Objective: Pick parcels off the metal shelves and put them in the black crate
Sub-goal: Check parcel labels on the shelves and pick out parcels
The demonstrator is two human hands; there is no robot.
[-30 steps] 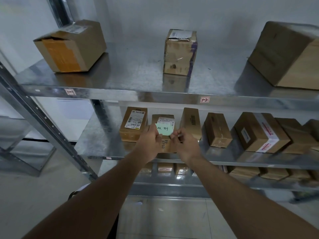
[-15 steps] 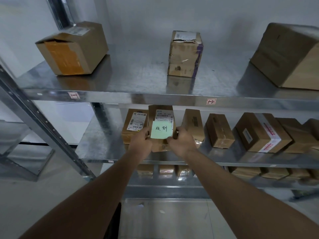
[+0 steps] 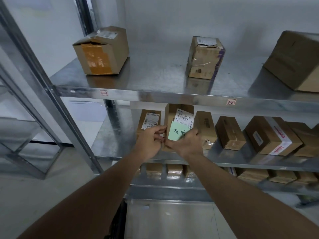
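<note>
So both my hands, left (image 3: 151,142) and right (image 3: 188,144), pinch the parcel (image 3: 172,116) upright, long axis vertical; its top nearly meets the upper shelf edge (image 3: 172,98); neighbour boxes (image 3: 205,128) crowd close.

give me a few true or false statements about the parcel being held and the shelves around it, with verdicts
1. Both hands grip one parcel at the middle shelf. True: the left hand and right hand hold it between them.
2. The held parcel carries a pink note. False: the note is pale green with handwriting.
3. The top shelf holds a box with orange tape. True.
4. The held parcel lies flat on the shelf. False: it is tipped up on end.
5. The bottom shelf holds nothing. False: small boxes sit there.
</note>
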